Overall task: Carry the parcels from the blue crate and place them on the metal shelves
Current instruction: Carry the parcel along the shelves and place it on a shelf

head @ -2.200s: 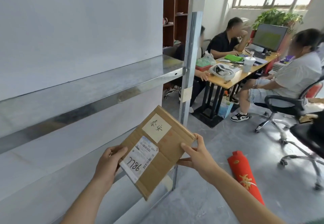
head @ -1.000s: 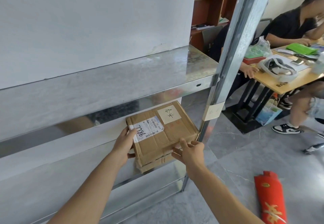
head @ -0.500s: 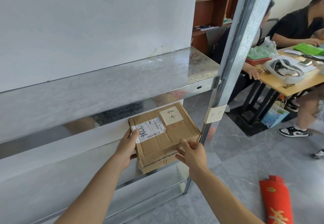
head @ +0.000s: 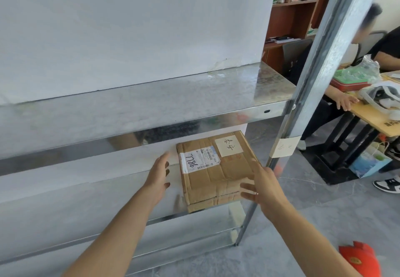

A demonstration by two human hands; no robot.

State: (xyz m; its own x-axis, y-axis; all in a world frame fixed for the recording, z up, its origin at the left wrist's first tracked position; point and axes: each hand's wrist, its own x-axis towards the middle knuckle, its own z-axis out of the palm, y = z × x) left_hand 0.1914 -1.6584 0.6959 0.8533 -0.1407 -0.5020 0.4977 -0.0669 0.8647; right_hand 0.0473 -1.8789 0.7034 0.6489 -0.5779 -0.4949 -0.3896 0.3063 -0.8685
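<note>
Both hands are open with fingers spread and holding nothing. The left hand (head: 159, 176) sits just beside the left edge of the cardboard parcel (head: 217, 169), with a sliver of bare shelf showing between fingers and box, so apart I'd say. The right hand (head: 263, 186) is at the near right corner, and honestly I can't tell if its fingertips (head: 246, 186) are brushing the cardboard or just hovering in front, it's blurry there. The parcel lies flat on the lower metal shelf (head: 129, 192), right up near the upright post (head: 318, 86), its long side running away from the hands toward the wall, label with 7786 facing up. The front edge looks like it hangs a bit over the shelf lip, so the right hand is better placed for a nudge inward if needed.
</note>
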